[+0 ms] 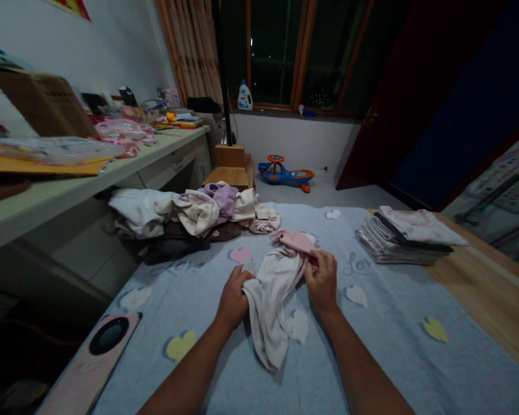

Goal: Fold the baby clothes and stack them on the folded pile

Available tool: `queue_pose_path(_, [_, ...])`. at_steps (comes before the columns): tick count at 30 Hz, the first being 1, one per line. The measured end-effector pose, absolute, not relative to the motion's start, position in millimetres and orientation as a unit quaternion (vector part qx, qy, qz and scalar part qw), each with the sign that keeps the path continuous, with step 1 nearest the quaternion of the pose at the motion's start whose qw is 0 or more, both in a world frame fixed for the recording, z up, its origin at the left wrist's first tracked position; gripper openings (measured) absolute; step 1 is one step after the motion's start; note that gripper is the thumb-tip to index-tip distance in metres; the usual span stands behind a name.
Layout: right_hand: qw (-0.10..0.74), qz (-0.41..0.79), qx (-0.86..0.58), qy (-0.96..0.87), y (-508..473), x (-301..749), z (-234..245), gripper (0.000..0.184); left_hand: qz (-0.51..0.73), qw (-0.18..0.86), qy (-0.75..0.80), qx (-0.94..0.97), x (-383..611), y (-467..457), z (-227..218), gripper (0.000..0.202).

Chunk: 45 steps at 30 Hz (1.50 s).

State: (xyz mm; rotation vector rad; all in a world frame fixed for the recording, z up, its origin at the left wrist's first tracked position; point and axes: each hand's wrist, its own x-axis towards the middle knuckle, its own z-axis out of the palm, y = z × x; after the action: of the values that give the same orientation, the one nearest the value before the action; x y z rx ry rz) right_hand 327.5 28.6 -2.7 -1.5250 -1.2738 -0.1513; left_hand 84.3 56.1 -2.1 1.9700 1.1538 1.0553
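Note:
A small crumpled garment, white with pink parts (pixel 273 288), hangs between my two hands over the blue heart-printed cloth (pixel 311 380). My left hand (pixel 234 294) is closed on its left edge, the thumb lying on top. On the other side, my right hand (pixel 322 278) pinches the garment near its pink end. The white part droops toward me in loose folds. Its exact kind is hard to make out because it is bunched up.
A heap of unfolded clothes (pixel 190 210) lies at the back left. Folded clothes (pixel 406 236) are stacked at the right. A pink phone (pixel 95 363) rests at the front left. Beyond are a cluttered desk (pixel 164 150) and a blue-orange ride-on toy (pixel 285 173).

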Motion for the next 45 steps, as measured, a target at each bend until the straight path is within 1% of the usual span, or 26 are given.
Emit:
queue_pose_path(2, [0.500, -0.146, -0.669, -0.530, 30.9, 336.7, -7.3, 0.039, 0.435, 0.296, 0.434, 0.731, 81.8, 56.1, -3.3, 0.010])
queue_pose_path(4, [0.467, -0.159, -0.695, -0.523, 33.4, 343.5, -15.1, 0.046, 0.457, 0.292, 0.424, 0.725, 78.9, 56.0, -3.8, 0.015])
queue_pose_path(6, [0.448, -0.114, -0.711, -0.530, 35.7, 348.0, -22.6, 0.042, 0.460, 0.305, 0.410, 0.726, 76.9, 55.4, -2.4, 0.020])
queue_pose_path(8, [0.452, -0.031, -0.705, -0.546, 36.6, 350.5, -26.4, 0.032, 0.455, 0.325, 0.392, 0.731, 76.6, 53.9, 0.8, 0.024])
queue_pose_path(10, [0.486, 0.050, -0.688, -0.537, 36.0, 352.1, -25.6, 0.027, 0.443, 0.351, 0.372, 0.736, 78.0, 51.9, 4.8, 0.022])
queue_pose_path(13, [0.584, 0.116, -0.672, -0.441, 32.9, 356.4, -18.6, 0.019, 0.401, 0.435, 0.354, 0.725, 81.0, 48.3, 9.9, 0.008])
queue_pose_path(14, [0.615, 0.118, -0.670, -0.399, 31.6, 359.1, -15.8, 0.018, 0.382, 0.469, 0.353, 0.714, 81.8, 47.1, 11.1, 0.009])
queue_pose_path(16, [0.658, 0.096, -0.669, -0.332, 29.3, 366.6, -10.7, 0.019, 0.344, 0.528, 0.357, 0.690, 82.7, 45.2, 12.8, 0.019])
queue_pose_path(19, [0.669, 0.061, -0.676, -0.302, 26.8, 379.1, -5.7, 0.024, 0.275, 0.602, 0.355, 0.660, 82.2, 43.8, 15.9, 0.021])
queue_pose_path(21, [0.664, 0.057, -0.682, -0.300, 26.2, 383.9, -5.0, 0.028, 0.205, 0.649, 0.342, 0.647, 80.2, 44.4, 20.0, 0.023])
queue_pose_path(23, [0.627, 0.064, -0.702, -0.332, 26.5, 384.0, -6.6, 0.029, 0.132, 0.678, 0.323, 0.647, 75.7, 46.9, 26.1, 0.026])
queue_pose_path(25, [0.550, 0.061, -0.731, -0.400, 27.7, 380.3, -10.2, 0.026, 0.076, 0.694, 0.294, 0.653, 68.2, 51.6, 33.2, 0.031])
queue_pose_path(27, [0.459, 0.028, -0.751, -0.474, 29.4, 374.8, -14.7, 0.024, 0.046, 0.712, 0.257, 0.652, 58.8, 58.4, 40.0, 0.042])
queue_pose_path(29, [0.383, -0.018, -0.767, -0.515, 30.9, 369.0, -18.8, 0.027, 0.061, 0.728, 0.233, 0.642, 50.8, 66.6, 45.6, 0.059])
queue_pose_path(30, [0.347, -0.035, -0.777, -0.524, 31.3, 366.3, -20.4, 0.030, 0.087, 0.723, 0.239, 0.643, 48.8, 71.0, 47.9, 0.063])
queue_pose_path(33, [0.255, -0.053, -0.805, -0.533, 31.0, 359.5, -22.8, 0.041, 0.155, 0.658, 0.321, 0.663, 57.1, 83.9, 52.6, 0.062])
queue_pose_path(35, [0.227, -0.051, -0.803, -0.548, 30.3, 356.2, -22.8, 0.045, 0.163, 0.608, 0.370, 0.683, 75.5, 92.2, 52.9, 0.068])
queue_pose_path(38, [0.236, -0.045, -0.786, -0.569, 30.2, 353.2, -22.0, 0.047, 0.142, 0.585, 0.374, 0.705, 115.4, 105.2, 46.7, 0.083])
queue_pose_path(41, [0.295, -0.011, -0.730, -0.616, 31.4, 352.3, -21.1, 0.048, 0.166, 0.578, 0.371, 0.708, 154.8, 117.3, 34.3, 0.088])
queue_pose_path(42, [0.320, 0.002, -0.705, -0.633, 31.9, 352.3, -20.7, 0.047, 0.196, 0.578, 0.377, 0.697, 164.9, 120.4, 30.2, 0.085])
queue_pose_path(43, [0.345, 0.014, -0.681, -0.646, 32.2, 352.4, -20.3, 0.047, 0.226, 0.582, 0.375, 0.686, 172.7, 123.1, 26.8, 0.078])
queue_pose_path(45, [0.388, 0.026, -0.655, -0.648, 32.4, 353.1, -19.5, 0.045, 0.246, 0.595, 0.362, 0.674, 179.9, 127.1, 22.6, 0.060])
